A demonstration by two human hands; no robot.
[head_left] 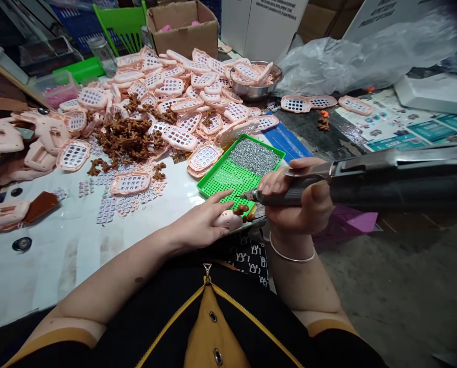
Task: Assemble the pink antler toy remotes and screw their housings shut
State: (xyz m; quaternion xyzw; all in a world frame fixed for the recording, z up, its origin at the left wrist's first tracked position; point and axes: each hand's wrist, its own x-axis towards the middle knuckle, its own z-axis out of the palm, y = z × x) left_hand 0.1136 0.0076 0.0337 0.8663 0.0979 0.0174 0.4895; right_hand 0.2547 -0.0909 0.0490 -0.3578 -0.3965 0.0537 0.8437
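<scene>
A light, stiff-seeming pink shell (228, 220), best pinned at its edges, is held by fingers of the left hand (201, 223), a screwdriver (366, 186) being clasped in the right hand (299, 202)

Workbench, seen from above — we lose the far end of the electric screwdriver (385, 179) past the right edge. The left hand (201, 225) hides most of a pink casing (230, 220); the grey heap (253, 156) in the green tray (226, 179) is too fine to tell apart.
</scene>
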